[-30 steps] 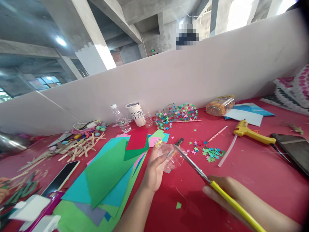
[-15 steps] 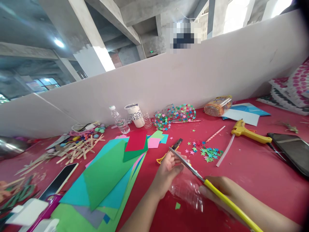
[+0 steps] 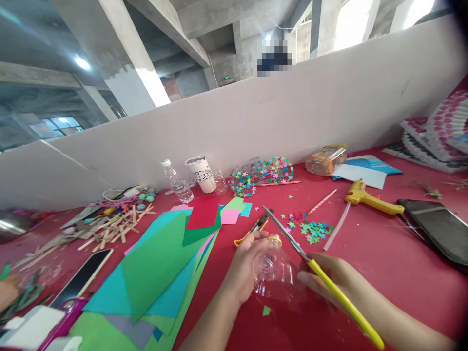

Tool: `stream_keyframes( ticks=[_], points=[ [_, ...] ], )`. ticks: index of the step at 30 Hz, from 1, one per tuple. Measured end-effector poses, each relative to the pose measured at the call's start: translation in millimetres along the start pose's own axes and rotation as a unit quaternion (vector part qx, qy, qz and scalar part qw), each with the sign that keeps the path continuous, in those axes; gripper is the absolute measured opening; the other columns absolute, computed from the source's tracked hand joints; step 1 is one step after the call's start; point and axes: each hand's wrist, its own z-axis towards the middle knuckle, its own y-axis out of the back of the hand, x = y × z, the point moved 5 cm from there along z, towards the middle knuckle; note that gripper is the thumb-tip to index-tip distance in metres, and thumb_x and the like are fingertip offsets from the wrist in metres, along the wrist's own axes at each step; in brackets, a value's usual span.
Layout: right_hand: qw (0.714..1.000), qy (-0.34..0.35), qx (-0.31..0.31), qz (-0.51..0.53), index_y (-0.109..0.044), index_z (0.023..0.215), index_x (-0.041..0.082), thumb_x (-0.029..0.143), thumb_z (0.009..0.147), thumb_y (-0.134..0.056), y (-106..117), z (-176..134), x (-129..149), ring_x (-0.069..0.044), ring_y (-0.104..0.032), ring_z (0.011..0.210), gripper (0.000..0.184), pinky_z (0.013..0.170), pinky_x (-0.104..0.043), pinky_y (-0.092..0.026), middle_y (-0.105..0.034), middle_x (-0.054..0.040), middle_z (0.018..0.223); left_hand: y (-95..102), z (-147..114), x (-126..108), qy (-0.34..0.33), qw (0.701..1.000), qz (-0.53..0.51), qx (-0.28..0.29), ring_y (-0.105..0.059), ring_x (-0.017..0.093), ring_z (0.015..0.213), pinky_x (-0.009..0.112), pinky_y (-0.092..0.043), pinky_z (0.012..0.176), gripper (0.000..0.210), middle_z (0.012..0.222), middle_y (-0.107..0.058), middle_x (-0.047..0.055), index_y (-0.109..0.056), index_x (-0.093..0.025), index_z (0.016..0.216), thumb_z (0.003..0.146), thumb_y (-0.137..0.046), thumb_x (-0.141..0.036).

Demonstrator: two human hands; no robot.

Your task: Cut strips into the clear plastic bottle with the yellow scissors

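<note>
My left hand is closed on the side of a clear plastic bottle piece near its neck, which has a yellowish ring and points away from me. My right hand grips a pair of scissors with long silver blades and yellow handles. The blades look closed and point up and left, passing just right of the bottle neck. My right fingertips are close to the bottle's right side; whether they touch it I cannot tell. Just beyond my left hand lies a yellow and black utility knife.
Star sequins, a yellow glue gun and a tablet lie to the right. Coloured sheets and a phone lie left. Behind stand a water bottle and white cup. Another person's hand shows far left.
The bottle piece has turned so its neck now points up and away. My left hand has shifted to its side, and the scissors have swung slightly more upright.
</note>
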Motion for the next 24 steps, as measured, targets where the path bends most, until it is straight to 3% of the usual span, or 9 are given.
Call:
stream_keyframes(
  ticks=[3,9,12,16,24],
  points=[
    [0.999,0.022,-0.031,-0.008,-0.047,0.067,0.024,0.044,0.083,-0.064,0,2,-2,-0.014,-0.042,0.055,0.031,0.051,-0.025,-0.033,-0.04,0.0088,0.06,3.1,2,1,-0.002,0.999,-0.046,-0.022,-0.067,0.018,0.089,0.03,-0.052,0.082,0.027,0.099,-0.071,0.008,-0.061,-0.016,0.104,0.085,-0.07,-0.032],
    [0.997,0.049,-0.066,0.002,-0.052,0.076,0.024,0.042,0.083,-0.065,6,4,-4,-0.019,-0.054,0.067,0.024,0.06,-0.026,-0.043,-0.057,0.0042,0.069,-1.2,-1,3,0.062,0.995,-0.074,0.029,-0.071,0.023,0.093,0.037,-0.053,0.089,0.033,0.106,-0.073,0.012,-0.058,-0.016,0.119,0.09,-0.061,-0.032],
    [0.995,0.057,-0.079,0.002,-0.052,0.076,0.024,0.042,0.084,-0.064,11,6,-5,-0.019,-0.055,0.068,0.023,0.062,-0.026,-0.044,-0.058,0.0039,0.07,-4.5,-4,1,0.084,0.991,-0.064,0.076,-0.072,0.026,0.094,0.041,-0.053,0.087,0.037,0.104,-0.074,0.012,-0.053,-0.019,0.123,0.092,-0.059,-0.039],
    [0.995,0.06,-0.077,-0.002,-0.05,0.075,0.024,0.041,0.084,-0.065,12,7,-6,-0.018,-0.051,0.066,0.024,0.061,-0.027,-0.044,-0.052,0.0054,0.067,-7.1,-7,-4,0.074,0.991,-0.053,0.098,-0.072,0.029,0.097,0.043,-0.053,0.09,0.037,0.107,-0.074,0.014,-0.057,-0.016,0.117,0.088,-0.066,-0.037],
    [0.996,0.062,-0.063,-0.006,-0.058,0.083,0.022,0.041,0.086,-0.064,13,7,-2,-0.021,-0.058,0.073,0.021,0.066,-0.027,-0.047,-0.064,0.0016,0.076,-10.1,-12,-14,0.035,0.991,-0.042,0.122,-0.069,0.029,0.103,0.041,-0.049,0.097,0.028,0.107,-0.073,0.014,-0.068,-0.014,0.105,0.078,-0.07,-0.02]
  ],
)
